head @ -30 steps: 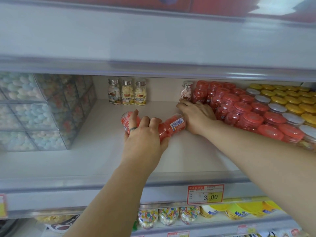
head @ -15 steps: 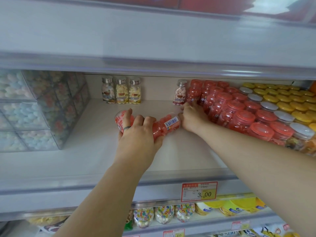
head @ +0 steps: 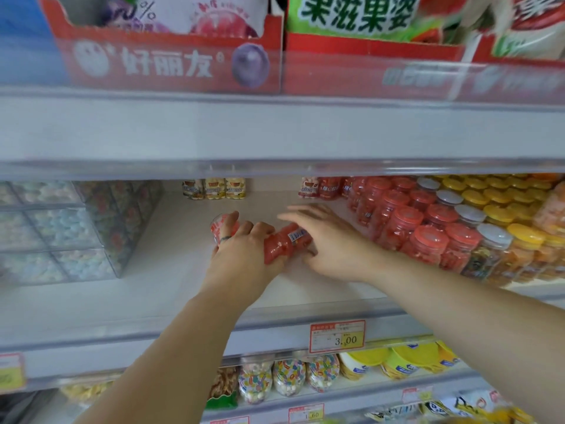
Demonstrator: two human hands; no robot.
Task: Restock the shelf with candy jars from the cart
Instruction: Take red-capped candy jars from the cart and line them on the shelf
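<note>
Gripping two red candy jars at once, the left hand (head: 244, 252) sits at the centre of the frame, just above the white shelf (head: 153, 286). Both jars lie on their sides. The barcode jar (head: 286, 243) projects to the right of the hand, label facing up. The second jar (head: 218, 229) projects to the left, with the fingers curled over its body.

The right hand (head: 333, 246) is immediately right of the barcode jar. Its fingers are extended and spread, holding nothing. Motion blur covers the fingertips, so contact with the barcode jar appears likely but cannot be confirmed.

Stocked red-lidded jars (head: 428, 228) stand upright in rows at the right of the frame, just beside the right hand. White-lidded jars (head: 467, 212) and yellow-lidded jars (head: 495, 197) continue further right. Small bottles (head: 214, 188) stand against the back wall at upper centre. Clear candy boxes (head: 61, 228) are stacked at the left. A price tag (head: 337, 336) reading 3.00 is fixed to the shelf edge at lower centre.
</note>
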